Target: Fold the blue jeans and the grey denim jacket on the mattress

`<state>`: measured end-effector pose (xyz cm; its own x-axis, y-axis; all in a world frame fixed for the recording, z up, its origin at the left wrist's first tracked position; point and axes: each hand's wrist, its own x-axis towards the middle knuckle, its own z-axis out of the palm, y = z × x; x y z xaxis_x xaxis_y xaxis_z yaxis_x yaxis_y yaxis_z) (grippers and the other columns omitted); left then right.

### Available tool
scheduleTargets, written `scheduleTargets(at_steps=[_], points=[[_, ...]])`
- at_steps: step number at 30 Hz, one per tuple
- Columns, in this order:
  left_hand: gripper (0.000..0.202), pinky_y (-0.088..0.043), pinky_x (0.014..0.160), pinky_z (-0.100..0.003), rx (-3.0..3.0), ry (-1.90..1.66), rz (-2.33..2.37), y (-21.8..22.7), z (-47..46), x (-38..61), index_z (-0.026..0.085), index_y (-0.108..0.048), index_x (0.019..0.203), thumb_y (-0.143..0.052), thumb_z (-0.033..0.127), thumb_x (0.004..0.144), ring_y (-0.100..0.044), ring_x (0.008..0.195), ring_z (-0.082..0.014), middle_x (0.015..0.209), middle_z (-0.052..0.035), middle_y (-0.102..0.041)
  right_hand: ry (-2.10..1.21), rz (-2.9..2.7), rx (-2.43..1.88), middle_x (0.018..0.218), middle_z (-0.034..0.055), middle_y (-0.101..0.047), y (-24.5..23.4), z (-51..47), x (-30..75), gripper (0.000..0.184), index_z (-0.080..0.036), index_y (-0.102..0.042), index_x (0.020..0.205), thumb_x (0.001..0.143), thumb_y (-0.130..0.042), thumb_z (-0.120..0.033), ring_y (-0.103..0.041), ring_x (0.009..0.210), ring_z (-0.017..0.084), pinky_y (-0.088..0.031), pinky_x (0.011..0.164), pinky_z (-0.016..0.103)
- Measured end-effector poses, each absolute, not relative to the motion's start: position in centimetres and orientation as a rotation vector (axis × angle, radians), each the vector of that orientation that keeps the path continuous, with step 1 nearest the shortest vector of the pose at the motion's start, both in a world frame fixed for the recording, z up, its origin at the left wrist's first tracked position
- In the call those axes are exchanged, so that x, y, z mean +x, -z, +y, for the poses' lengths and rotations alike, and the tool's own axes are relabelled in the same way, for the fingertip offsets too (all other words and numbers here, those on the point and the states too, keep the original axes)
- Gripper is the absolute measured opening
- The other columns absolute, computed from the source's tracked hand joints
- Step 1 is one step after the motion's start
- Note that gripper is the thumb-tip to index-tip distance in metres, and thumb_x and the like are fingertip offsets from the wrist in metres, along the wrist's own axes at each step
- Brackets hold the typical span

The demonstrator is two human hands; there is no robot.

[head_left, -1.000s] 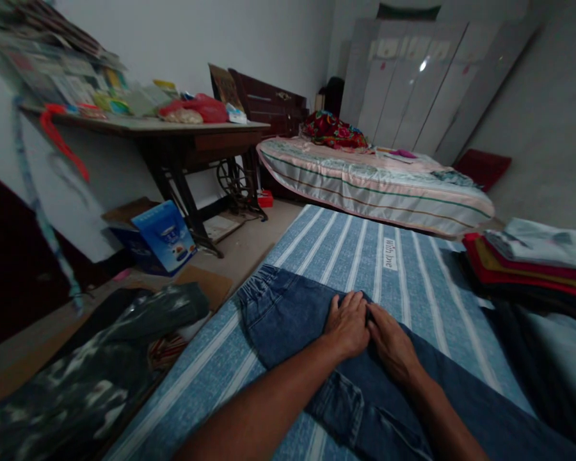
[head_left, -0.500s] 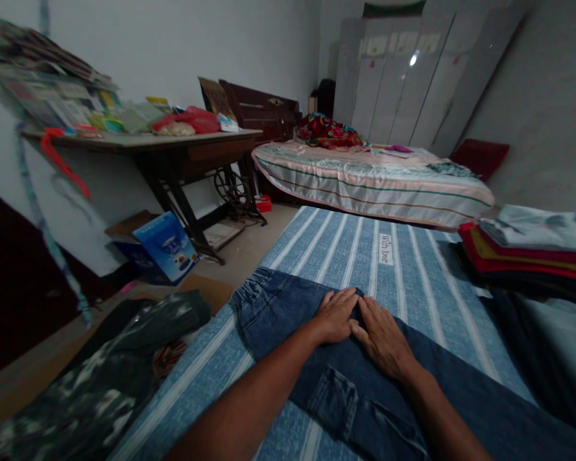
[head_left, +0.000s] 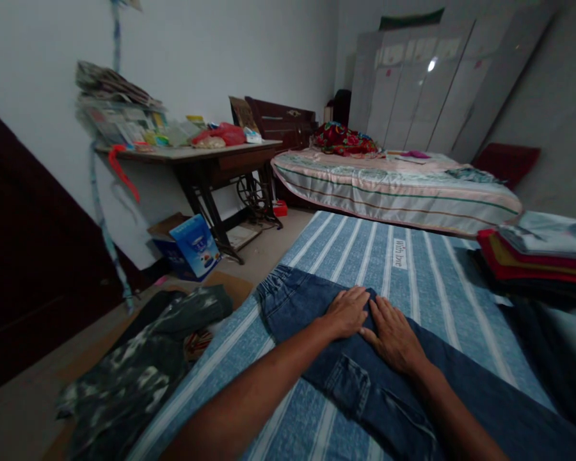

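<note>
Resting palms down, the two hands meet near the centre of the frame: the left hand (head_left: pixel 348 312) and, just beside it, the right hand (head_left: pixel 396 336), both uncurled and pressing on cloth, gripping nothing that I can make out. Beneath them lie the dark blue jeans (head_left: pixel 379 374), with the gathered waistband (head_left: pixel 276 282) left of centre and the leg running off toward the lower right corner. I'd judge the step in hand to be smoothing the denim flat; the next move seems to call for even pressure along the cloth, or fingers under an edge if it is to be turned.

Around the jeans spreads the blue striped cover (head_left: pixel 350 246), its "With love" label (head_left: pixel 400 253) showing beyond the fingertips. A stack of folded clothes (head_left: pixel 542 256) sits at the right edge. At lower left, a camouflage garment (head_left: pixel 125 390) lies near a blue box (head_left: pixel 196 248). Farther off are a cluttered bench (head_left: pixel 182 154) at upper left and a bed (head_left: pixel 398 198) at upper right.
</note>
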<state>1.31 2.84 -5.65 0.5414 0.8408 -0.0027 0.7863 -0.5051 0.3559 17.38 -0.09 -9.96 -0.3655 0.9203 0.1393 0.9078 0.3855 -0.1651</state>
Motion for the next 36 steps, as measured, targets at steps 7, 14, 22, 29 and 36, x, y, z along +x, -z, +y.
scheduleTargets(at_steps=[7,14,22,29,36], points=[[0.059,-0.013,0.115,-0.046,2.44,-0.181,1.603,4.6,-0.3,-0.6,0.013,-0.033,0.143,-0.035,0.044,0.092,-0.014,0.143,-0.024,0.154,-0.013,-0.024,-0.087,-2.45,-1.656,0.151,0.0189,-0.027,9.9,-0.1,17.4,0.082,-0.005,-0.035,0.143,0.089,-0.028,-0.067,-0.022,0.14,0.03,-0.019,0.112,0.046],[0.079,-0.007,0.114,-0.053,2.258,-0.099,1.89,5.3,-2.0,-3.5,0.009,-0.028,0.145,-0.029,0.063,0.088,-0.008,0.144,-0.029,0.155,-0.0164,-0.018,-0.092,-2.463,-1.673,0.15,0.0203,-0.026,9.7,-0.1,17.4,0.084,-0.004,-0.034,0.143,0.089,-0.028,-0.068,-0.022,0.14,0.031,-0.019,0.112,0.045],[0.076,-0.01,0.115,-0.05,2.32,-0.101,1.861,5.2,-3.0,-4.4,0.008,-0.03,0.145,-0.031,0.06,0.089,-0.009,0.144,-0.0277,0.155,-0.0161,-0.019,-0.066,-2.476,-1.665,0.15,0.0199,-0.026,9.8,0.0,17.5,0.085,-0.004,-0.034,0.143,0.089,-0.025,-0.069,-0.022,0.14,0.031,-0.019,0.112,0.044],[0.08,-0.009,0.115,-0.048,2.232,-0.076,1.943,4.8,-4.5,-6.2,0.007,-0.03,0.145,-0.028,0.064,0.089,-0.008,0.144,-0.0278,0.155,-0.0161,-0.018,-0.056,-2.457,-1.658,0.15,0.0205,-0.028,10.0,0.0,17.6,0.085,-0.004,-0.035,0.143,0.089,-0.026,-0.069,-0.023,0.14,0.031,-0.019,0.113,0.045],[0.08,-0.008,0.115,-0.048,2.224,-0.029,1.934,4.4,-4.3,-5.9,0.006,-0.028,0.145,-0.026,0.063,0.089,-0.006,0.144,-0.0274,0.155,-0.016,-0.015,-0.091,-2.475,-1.683,0.151,0.0204,-0.026,9.6,0.0,17.6,0.084,-0.004,-0.033,0.144,0.089,-0.028,-0.068,-0.022,0.14,0.032,-0.018,0.113,0.044]])
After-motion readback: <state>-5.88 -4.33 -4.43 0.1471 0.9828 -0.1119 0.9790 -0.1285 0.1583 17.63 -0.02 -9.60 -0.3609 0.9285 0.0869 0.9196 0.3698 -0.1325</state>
